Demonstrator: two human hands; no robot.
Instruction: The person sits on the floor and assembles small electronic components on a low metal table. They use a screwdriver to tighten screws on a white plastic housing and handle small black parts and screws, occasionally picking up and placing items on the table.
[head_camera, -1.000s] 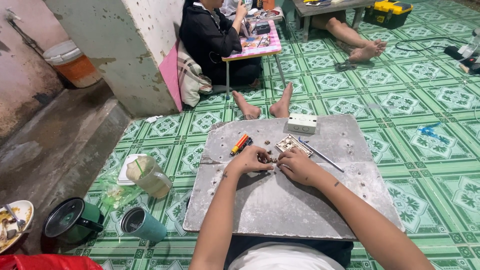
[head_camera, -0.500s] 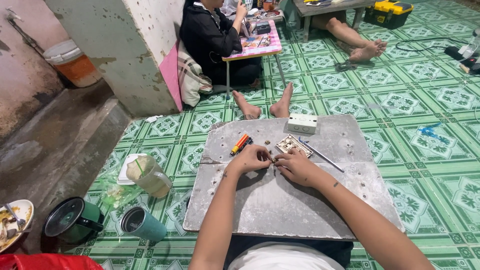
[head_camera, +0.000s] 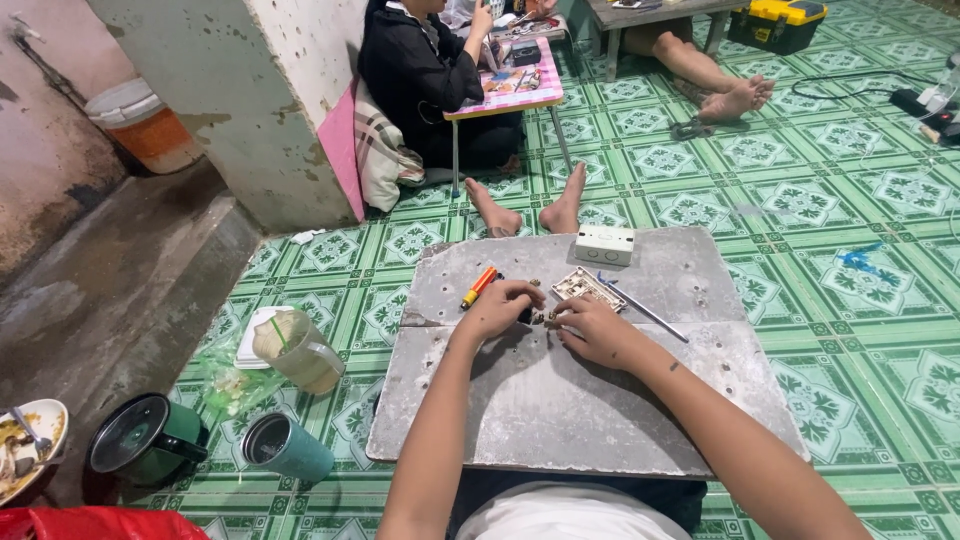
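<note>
Little had moved since the earlier frames: both hands stayed together over the same spot on the grey, pitted metal board (head_camera: 560, 400), near the middle of its far half.

On the green patterned tile floor (head_camera: 800, 200) off the board's left edge, a clear plastic jug (head_camera: 298, 349) held a pale cloudy drink with a green straw. Nearer the board's near left corner lay a teal cylindrical cup (head_camera: 287, 448), its contents too dark to tell, and a dark green mug (head_camera: 145, 437) that looked dark inside. A white bowl (head_camera: 28, 450) at the far left held food scraps and a spoon.

The left hand (head_camera: 500, 308) curled palm down, its fingertips pinched narrowly on a small brownish metal part (head_camera: 545, 318). The right hand (head_camera: 592, 328) met it from the other side, fingers bent and closed on the same part. Just beyond them lay a white rectangular switch plate (head_camera: 587, 288), an orange-handled screwdriver (head_camera: 478, 286), a thin metal rod (head_camera: 645, 309) and, at the far edge, a white plastic box (head_camera: 604, 244)
</note>
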